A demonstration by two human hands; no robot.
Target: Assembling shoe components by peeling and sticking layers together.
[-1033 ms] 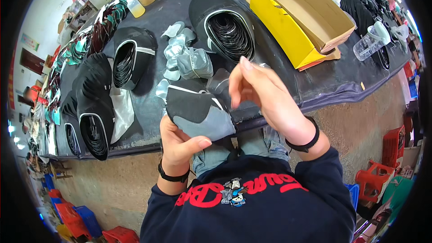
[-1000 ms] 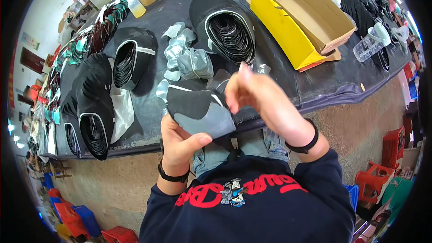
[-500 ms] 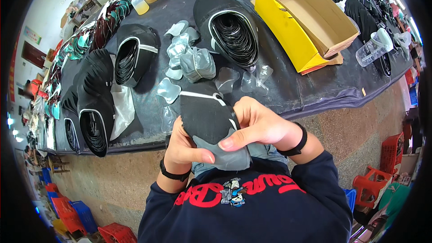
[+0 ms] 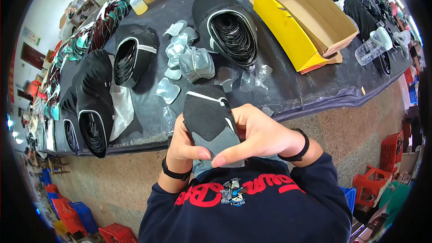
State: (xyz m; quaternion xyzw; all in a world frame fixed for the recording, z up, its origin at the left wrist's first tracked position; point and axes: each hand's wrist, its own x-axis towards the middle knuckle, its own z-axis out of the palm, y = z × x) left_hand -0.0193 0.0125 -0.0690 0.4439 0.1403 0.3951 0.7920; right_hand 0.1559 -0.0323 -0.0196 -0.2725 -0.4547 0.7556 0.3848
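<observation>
Close in front of my body I hold a black fabric shoe upper point(image 4: 208, 116) with white trim, a grey piece point(image 4: 218, 140) covering its lower end. My left hand point(image 4: 183, 146) grips its left side, thumb pressed on the grey piece. My right hand point(image 4: 256, 135) wraps the right side, its thumb lying across the grey piece close to the left thumb. The fingers behind the upper are hidden. Just beyond on the table lie a stack of translucent plastic pieces point(image 4: 197, 65) and a loose plastic piece point(image 4: 168, 91).
Nested stacks of black uppers point(image 4: 231, 31) stand on the dark-covered table point(image 4: 288, 96), with more stacks point(image 4: 94, 103) at left. A yellow cardboard box point(image 4: 288, 31) sits right of centre. A clear plastic cup point(image 4: 371, 49) and a spray bottle point(image 4: 138, 4) stand farther off.
The shoe upper has turned a little and looks narrower and more folded. My right hand has shifted slightly down, its thumb moving left and lower toward the left thumb.
</observation>
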